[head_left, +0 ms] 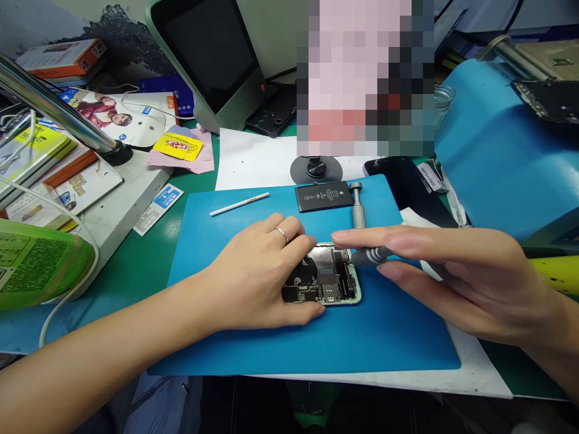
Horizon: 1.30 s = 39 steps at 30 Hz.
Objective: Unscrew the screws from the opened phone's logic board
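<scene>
An opened phone (332, 280) with its circuit boards showing lies on a blue work mat (253, 337). My left hand (260, 274), a ring on one finger, rests flat on the phone's left half and holds it down. My right hand (452, 274) grips a grey screwdriver (368, 256) between thumb and fingers, with the tip at the phone's upper right part. A black battery (323, 197) lies on the mat behind the phone. A second metal screwdriver (358, 208) lies beside the battery.
A white stylus (239, 204) lies at the mat's back left. A mint-green screen unit (212, 60) stands behind. A lamp base with a metal arm (58, 111) and boxes fill the left. A green bottle (40, 265) lies at the left edge. A blue cover (497, 157) rises at right.
</scene>
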### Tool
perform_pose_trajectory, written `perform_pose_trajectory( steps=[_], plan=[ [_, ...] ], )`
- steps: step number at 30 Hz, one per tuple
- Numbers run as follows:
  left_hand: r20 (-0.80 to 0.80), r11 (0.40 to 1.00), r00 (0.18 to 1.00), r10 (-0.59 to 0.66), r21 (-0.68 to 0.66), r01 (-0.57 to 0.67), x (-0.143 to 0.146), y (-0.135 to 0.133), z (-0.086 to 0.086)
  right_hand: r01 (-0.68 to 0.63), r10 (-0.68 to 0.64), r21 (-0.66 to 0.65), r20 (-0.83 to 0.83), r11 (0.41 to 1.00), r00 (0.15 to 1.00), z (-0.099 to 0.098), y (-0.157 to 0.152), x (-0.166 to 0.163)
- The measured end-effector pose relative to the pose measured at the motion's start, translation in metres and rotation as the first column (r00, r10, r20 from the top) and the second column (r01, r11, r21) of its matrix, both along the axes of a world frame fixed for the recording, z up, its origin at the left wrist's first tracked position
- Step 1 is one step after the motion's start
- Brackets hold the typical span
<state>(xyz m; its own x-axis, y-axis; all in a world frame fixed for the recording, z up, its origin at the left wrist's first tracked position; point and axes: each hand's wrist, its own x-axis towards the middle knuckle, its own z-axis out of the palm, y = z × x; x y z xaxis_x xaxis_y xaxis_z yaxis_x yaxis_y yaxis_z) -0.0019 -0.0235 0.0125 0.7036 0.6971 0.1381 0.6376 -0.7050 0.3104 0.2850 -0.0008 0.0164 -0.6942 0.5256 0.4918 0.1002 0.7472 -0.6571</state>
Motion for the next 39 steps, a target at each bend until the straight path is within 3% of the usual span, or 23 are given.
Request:
perform_pose_trajectory(
  steps=[18,22,30,39],
  plan=[
    [-0.013,1.000,1.000,0.004,-0.015,-0.004,-0.001,0.000,0.001,0.093,-0.095,-0.037,-0.081,0.995,0.992,0.006,-0.001,-0.007],
    [-0.005,1.000,1.000,-0.001,-0.012,0.001,-0.001,0.000,0.000,0.138,-0.138,0.007,-0.050,0.990,0.989,0.002,-0.003,-0.005],
    [0.022,1.000,1.000,-0.017,-0.010,0.017,0.000,0.000,-0.001,0.072,-0.071,0.049,-0.023,0.996,0.997,-0.004,0.000,-0.002],
    [0.025,1.000,1.000,-0.016,-0.009,0.016,0.000,0.000,-0.001,0.096,-0.095,0.065,-0.023,0.993,0.995,-0.010,-0.002,-0.002]
  ],
)
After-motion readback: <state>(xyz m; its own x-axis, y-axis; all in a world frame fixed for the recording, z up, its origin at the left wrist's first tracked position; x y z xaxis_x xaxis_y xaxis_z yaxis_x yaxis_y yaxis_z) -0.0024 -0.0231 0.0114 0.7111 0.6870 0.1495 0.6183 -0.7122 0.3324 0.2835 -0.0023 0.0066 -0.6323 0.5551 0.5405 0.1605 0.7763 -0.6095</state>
